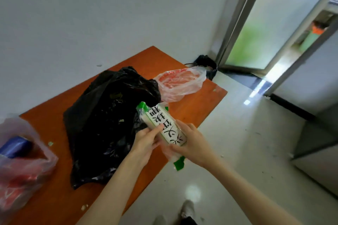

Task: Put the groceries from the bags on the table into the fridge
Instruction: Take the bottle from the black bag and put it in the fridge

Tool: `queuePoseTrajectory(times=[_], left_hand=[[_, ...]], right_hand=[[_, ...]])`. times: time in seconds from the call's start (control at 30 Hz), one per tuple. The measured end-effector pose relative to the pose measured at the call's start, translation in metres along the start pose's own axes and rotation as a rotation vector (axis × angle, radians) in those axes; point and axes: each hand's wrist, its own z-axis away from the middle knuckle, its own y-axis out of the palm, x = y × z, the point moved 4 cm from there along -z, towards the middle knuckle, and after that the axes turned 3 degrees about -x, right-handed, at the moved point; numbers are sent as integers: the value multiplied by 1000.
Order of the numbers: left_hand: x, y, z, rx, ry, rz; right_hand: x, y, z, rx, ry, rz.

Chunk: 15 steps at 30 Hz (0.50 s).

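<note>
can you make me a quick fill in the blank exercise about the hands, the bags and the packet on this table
1. Both the left hand and the right hand hold a long white plastic packet with green ends, printed with large ____ characters.
2. The crumpled plastic bag in the middle of the orange wooden table is ____ in colour.
3. The translucent red-printed plastic bag lies near the table's ____ corner.

Missing words: black; black; far

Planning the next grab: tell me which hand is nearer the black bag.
Left. The left hand sits right at the edge of the black bag; the right hand is farther off, beyond the white packet both hold.
</note>
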Motion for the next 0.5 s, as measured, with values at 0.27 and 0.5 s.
queuePoseTrajectory(times=[0.27,0.5], left_hand=[[11,127,46,328,82,-213],[86,278,117,600,7,-302]], right_hand=[[-100,-79,89,-147,447,-776],[-203,-153,221,-397,534,-1172]])
